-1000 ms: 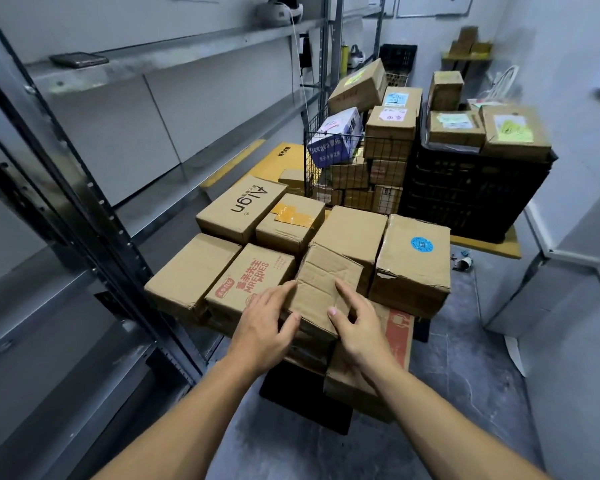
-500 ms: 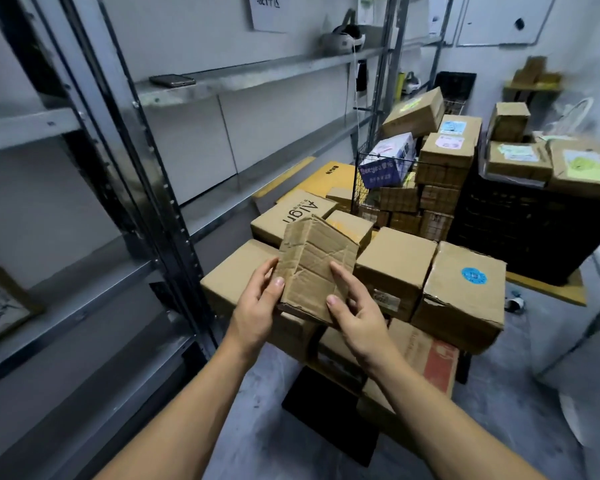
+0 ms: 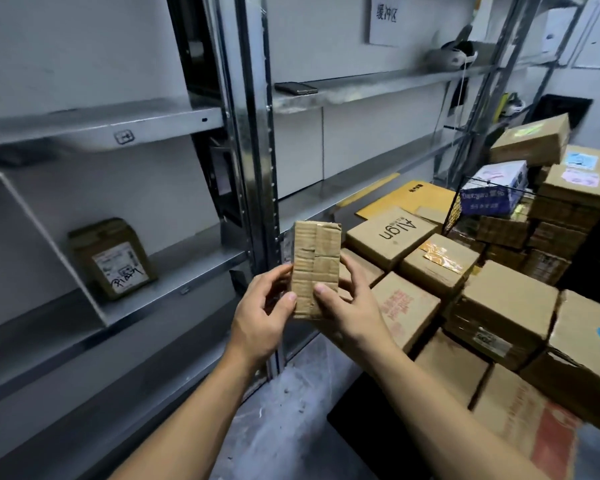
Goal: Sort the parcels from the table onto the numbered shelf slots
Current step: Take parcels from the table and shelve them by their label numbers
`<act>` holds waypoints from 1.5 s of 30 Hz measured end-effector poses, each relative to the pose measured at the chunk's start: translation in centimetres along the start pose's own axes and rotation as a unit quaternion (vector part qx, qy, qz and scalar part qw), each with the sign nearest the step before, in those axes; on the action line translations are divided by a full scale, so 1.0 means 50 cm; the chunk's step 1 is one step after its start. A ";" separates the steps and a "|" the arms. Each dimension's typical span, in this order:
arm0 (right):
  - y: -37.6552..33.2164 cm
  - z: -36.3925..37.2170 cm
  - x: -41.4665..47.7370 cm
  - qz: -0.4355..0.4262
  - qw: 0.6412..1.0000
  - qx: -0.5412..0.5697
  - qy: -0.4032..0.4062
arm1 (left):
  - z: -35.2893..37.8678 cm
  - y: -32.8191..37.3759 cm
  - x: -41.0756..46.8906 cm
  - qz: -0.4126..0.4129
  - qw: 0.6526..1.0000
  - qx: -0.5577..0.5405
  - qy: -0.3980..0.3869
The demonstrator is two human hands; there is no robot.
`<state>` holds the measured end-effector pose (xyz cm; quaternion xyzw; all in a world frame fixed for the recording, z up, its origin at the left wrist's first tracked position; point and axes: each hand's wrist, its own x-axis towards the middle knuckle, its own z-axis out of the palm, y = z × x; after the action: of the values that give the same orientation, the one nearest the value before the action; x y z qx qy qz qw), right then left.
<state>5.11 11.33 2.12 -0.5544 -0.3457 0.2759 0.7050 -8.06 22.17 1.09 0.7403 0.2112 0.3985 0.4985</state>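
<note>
I hold a small worn cardboard parcel (image 3: 315,261) upright in front of the metal shelf post. My left hand (image 3: 262,317) grips its left edge with the thumb on the front. From the right, my right hand (image 3: 349,306) grips it the same way, thumb on the front face. Several brown parcels (image 3: 506,306) lie stacked on the table at right. The grey metal shelf (image 3: 174,265) stands at left, with one labelled parcel (image 3: 113,259) leaning in a slot beside a slanted divider.
A vertical steel post (image 3: 257,168) stands just behind the held parcel. A phone (image 3: 296,88) lies on the upper shelf under a paper sign (image 3: 386,19). A wire basket (image 3: 492,209) and a black crate with more boxes stand at far right.
Both hands lifted the small parcel off the table pile and turned it upright. My view swung left toward the shelf, bringing the slot with the labelled parcel into sight.
</note>
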 end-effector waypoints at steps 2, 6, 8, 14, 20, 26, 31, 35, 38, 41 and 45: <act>0.008 0.040 0.018 0.002 1.000 0.008 -0.009 | -0.045 -0.004 0.011 0.000 1.000 -0.001 0.022; 0.024 0.116 0.045 -0.001 0.999 0.015 -0.029 | -0.128 -0.015 0.036 0.011 0.998 0.035 0.060; 0.033 0.150 0.056 0.005 0.998 0.030 -0.046 | -0.168 -0.026 0.046 -0.006 0.997 0.036 0.067; 0.057 0.227 0.080 0.040 0.991 0.069 -0.104 | -0.279 -0.054 0.049 -0.037 0.999 0.008 0.020; 0.074 0.294 0.105 -0.018 0.991 -0.126 -0.044 | -0.346 -0.091 0.048 -0.034 0.988 0.130 0.079; 0.089 0.341 0.159 -0.011 0.974 -0.205 -0.098 | -0.367 -0.120 0.065 -0.024 0.966 0.217 0.140; 0.127 0.372 0.231 0.007 0.975 -0.184 -0.121 | -0.368 -0.145 0.102 -0.023 0.956 0.260 0.130; 0.160 0.384 0.319 0.010 0.977 -0.189 -0.099 | -0.366 -0.176 0.149 -0.050 0.950 0.286 0.114; 0.183 0.390 0.394 0.009 0.978 -0.174 -0.117 | -0.375 -0.197 0.195 -0.084 0.941 0.313 0.097; 0.211 0.400 0.465 0.000 0.977 -0.164 -0.138 | -0.390 -0.211 0.242 -0.087 0.921 0.367 0.100; 0.259 0.418 0.547 0.010 0.974 -0.150 -0.169 | -0.423 -0.217 0.286 -0.107 0.861 0.484 0.112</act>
<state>5.09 47.81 -2.46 -0.6027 -0.4916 0.3176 0.5424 -15.56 48.86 0.60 0.8119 0.5097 0.2701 0.0901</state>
